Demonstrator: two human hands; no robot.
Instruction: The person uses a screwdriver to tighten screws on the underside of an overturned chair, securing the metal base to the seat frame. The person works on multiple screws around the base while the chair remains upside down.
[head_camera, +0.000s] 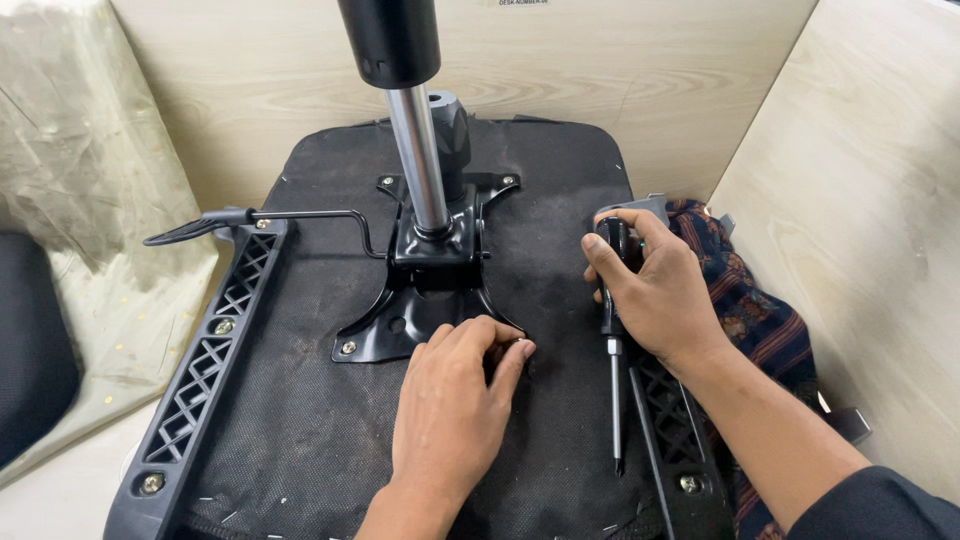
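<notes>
Upright black-handled screwdriver (614, 340), tip down

head view, close, steeply downward

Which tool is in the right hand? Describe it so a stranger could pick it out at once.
Start at the upturned black chair seat with the chrome column rising from its metal plate. Right of the plate, the right hand grips a screwdriver with a black handle, its thin steel shaft pointing toward the camera. Unlike the fixed black armrest brackets, it is slim, loose and metal-tipped.

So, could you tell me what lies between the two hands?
In the head view, only bare black seat fabric lies between the left hand and right hand.
</notes>
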